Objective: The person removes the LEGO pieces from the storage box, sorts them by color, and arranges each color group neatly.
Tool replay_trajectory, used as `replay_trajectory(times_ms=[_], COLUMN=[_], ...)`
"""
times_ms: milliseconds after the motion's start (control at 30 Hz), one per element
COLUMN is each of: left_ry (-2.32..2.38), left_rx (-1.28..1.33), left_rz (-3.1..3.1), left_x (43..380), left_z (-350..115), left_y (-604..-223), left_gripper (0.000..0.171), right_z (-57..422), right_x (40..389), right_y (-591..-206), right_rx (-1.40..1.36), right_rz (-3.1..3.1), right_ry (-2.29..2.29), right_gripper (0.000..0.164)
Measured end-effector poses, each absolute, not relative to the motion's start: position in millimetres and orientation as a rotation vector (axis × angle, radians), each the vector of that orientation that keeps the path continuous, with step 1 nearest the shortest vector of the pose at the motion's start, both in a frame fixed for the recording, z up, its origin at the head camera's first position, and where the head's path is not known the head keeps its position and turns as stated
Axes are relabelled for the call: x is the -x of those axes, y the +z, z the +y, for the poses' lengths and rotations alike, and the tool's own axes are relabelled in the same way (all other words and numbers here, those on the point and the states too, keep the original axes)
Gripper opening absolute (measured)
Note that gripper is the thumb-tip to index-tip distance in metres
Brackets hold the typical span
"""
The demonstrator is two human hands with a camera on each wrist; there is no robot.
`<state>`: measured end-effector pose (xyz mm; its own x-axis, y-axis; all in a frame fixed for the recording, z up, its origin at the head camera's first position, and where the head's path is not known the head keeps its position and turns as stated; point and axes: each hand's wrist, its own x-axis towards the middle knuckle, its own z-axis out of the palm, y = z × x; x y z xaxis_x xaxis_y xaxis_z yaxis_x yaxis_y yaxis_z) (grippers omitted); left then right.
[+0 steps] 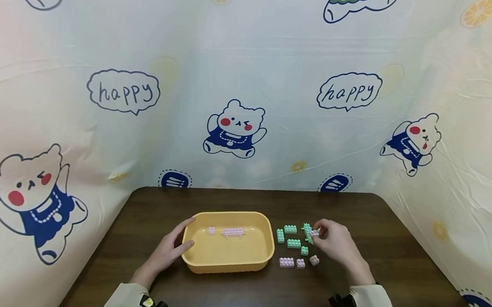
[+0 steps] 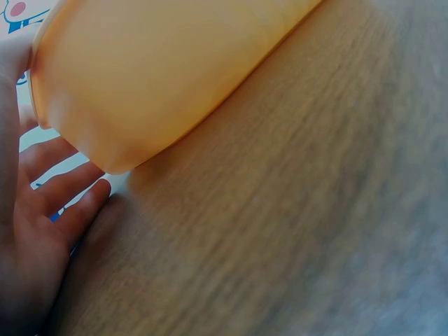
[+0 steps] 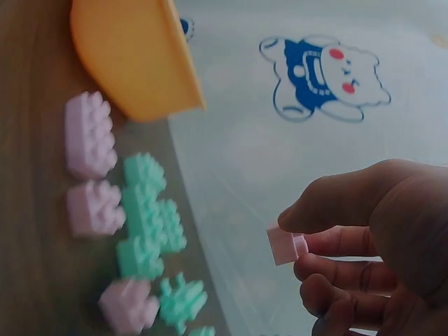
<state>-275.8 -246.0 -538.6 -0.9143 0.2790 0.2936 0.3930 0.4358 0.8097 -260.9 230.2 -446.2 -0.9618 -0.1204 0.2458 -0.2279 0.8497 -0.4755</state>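
Note:
A yellow tray (image 1: 227, 266) stands on the table, with pink toy building blocks (image 1: 233, 232) inside. My left hand (image 1: 169, 248) grips its left side, thumb at the rim and fingers along the outer wall. My right hand (image 1: 337, 242) pinches a small pink building block (image 3: 283, 245) between thumb and fingertips, raised above the table. Beneath and beside that hand lie several green building blocks (image 1: 293, 243), including a longer green piece (image 1: 307, 232) with side nubs. Nearer the front are a larger pink block (image 1: 287, 262), a small pink block (image 1: 300, 263) and a tilted pink block (image 1: 314, 260).
The dark wooden table (image 1: 228, 298) reaches back to a hanging sheet (image 1: 289, 142) printed with bears, which also runs along both sides. The loose blocks lie close to the tray's right wall.

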Motion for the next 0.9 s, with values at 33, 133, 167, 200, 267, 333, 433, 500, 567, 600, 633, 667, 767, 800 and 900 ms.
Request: replay_trajectory(times_ms=[33, 133, 167, 200, 267, 333, 433, 500, 567, 600, 633, 667, 767, 800, 900], left_ry=[-1.488, -1.486, -1.486, -1.490, -1.498, -1.502, -1.497, -1.496, -1.497, -1.500, -1.504, -1.510, -1.510, -1.511, -1.491], left_rx=[0.603, 0.603, 0.602, 0.600, 0.591, 0.581, 0.583, 0.590, 0.597, 0.593, 0.589, 0.584, 0.584, 0.583, 0.596], left_rz=[-2.563, -2.568, -2.570, -2.571, -2.575, -2.579, -2.581, -2.577, -2.574, -2.574, -2.573, -2.573, -2.572, -2.570, -2.569], left_x=[276.1, 276.3, 276.3, 276.1, 275.8, 275.6, 276.2, 276.2, 276.2, 276.2, 276.0, 275.7, 275.4, 275.3, 275.2], left_z=[-246.2, -246.4, -246.2, -246.1, -245.7, -245.4, -245.9, -246.1, -246.5, -246.6, -246.7, -246.6, -246.3, -246.1, -245.7], left_y=[-538.8, -539.1, -539.0, -539.1, -538.8, -537.9, -537.7, -537.9, -538.4, -538.5, -538.7, -538.5, -538.1, -537.7, -537.3], left_gripper=[0.061, 0.061, 0.061, 0.061, 0.061, 0.061, 0.061, 0.061, 0.061, 0.060, 0.060, 0.060, 0.060, 0.060, 0.060], right_z=[234.4, 245.7, 248.9, 251.9, 257.3, 261.6, 266.8, 269.5, 271.6, 272.3, 273.1, 273.7, 274.6, 274.9, 274.9], right_x=[259.7, 255.4, 253.6, 252.2, 249.1, 245.8, 241.4, 239.5, 238.2, 237.7, 237.4, 237.2, 236.6, 236.8, 236.4], right_y=[-449.2, -458.9, -462.0, -464.9, -470.0, -473.8, -479.1, -482.9, -486.8, -488.3, -490.0, -491.4, -494.6, -495.7, -498.4], right_rx=[-0.255, -0.200, -0.180, -0.160, -0.127, -0.105, -0.077, -0.049, -0.021, -0.007, 0.002, 0.011, 0.015, 0.014, 0.021], right_rz=[-2.824, -2.856, -2.867, -2.874, -2.887, -2.894, -2.900, -2.907, -2.921, -2.932, -2.938, -2.945, -2.953, -2.951, -2.951], right_ry=[0.759, 0.752, 0.756, 0.747, 0.726, 0.703, 0.657, 0.631, 0.620, 0.618, 0.617, 0.619, 0.619, 0.616, 0.614], right_gripper=[0.016, 0.017, 0.017, 0.018, 0.019, 0.019, 0.018, 0.018, 0.017, 0.017, 0.016, 0.016, 0.016, 0.015, 0.015])
